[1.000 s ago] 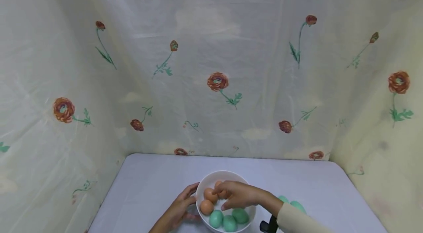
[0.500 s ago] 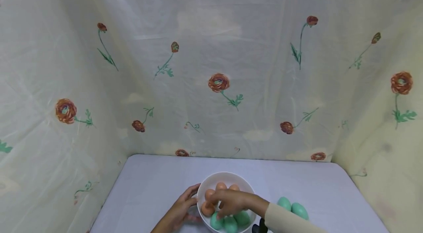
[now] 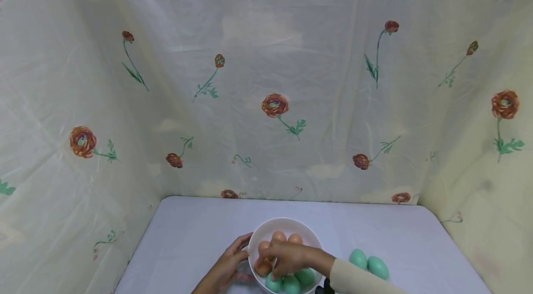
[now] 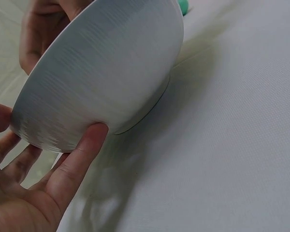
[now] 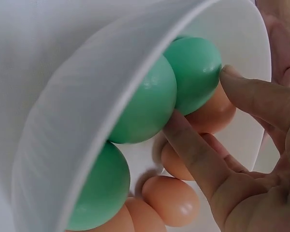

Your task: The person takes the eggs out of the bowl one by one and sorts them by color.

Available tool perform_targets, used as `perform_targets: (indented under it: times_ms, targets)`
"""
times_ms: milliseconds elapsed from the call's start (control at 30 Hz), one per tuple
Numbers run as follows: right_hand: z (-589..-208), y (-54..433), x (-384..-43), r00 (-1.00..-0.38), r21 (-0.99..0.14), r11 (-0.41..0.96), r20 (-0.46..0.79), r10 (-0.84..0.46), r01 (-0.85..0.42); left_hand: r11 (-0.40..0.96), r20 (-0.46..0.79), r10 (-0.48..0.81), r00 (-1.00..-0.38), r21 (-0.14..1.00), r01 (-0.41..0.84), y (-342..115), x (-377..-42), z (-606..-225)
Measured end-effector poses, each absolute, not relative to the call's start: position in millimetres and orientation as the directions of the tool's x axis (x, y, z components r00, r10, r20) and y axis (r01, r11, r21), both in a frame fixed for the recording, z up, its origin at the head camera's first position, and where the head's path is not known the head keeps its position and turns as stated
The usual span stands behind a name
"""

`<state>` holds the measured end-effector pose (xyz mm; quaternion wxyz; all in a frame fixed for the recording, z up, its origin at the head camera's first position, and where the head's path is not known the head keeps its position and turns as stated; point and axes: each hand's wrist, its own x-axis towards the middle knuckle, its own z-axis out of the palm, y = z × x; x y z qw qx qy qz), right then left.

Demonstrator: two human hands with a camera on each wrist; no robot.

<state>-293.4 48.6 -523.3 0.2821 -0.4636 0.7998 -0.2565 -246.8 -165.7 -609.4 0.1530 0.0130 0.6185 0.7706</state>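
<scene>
A white bowl (image 3: 310, 234) stands on the table with several brown eggs (image 3: 279, 236) and green eggs (image 3: 291, 284) in it. My left hand (image 3: 225, 266) holds the bowl's left side; the left wrist view shows one finger (image 4: 89, 145) against the outer wall and another at the rim. Inside the bowl, my right hand (image 3: 293, 257) has its thumb and a finger (image 5: 246, 89) on either side of a brown egg (image 5: 217, 111) at the left. That egg is partly hidden behind a green egg (image 5: 195, 72), which the fingertips also touch.
Two green eggs (image 3: 377, 267) lie on the white-covered table (image 3: 200, 224) to the right of the bowl, near the right sleeve (image 3: 362, 278). A flower-patterned sheet (image 3: 316, 62) hangs behind the table and along both sides.
My right hand has moved from the brown eggs at the bowl's back toward its front left, uncovering two brown eggs at the back. My left hand has stayed on the bowl.
</scene>
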Motion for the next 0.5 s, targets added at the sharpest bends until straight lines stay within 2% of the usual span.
perform_targets:
  times_ms: [500]
  targets:
    - [-522.9,49.8,-293.1,-0.385,-0.628,0.461,-0.264,-0.884,-0.627,-0.191,-0.177,0.252,-0.951,0.955,-0.228,-165.7,-247.1,-611.9]
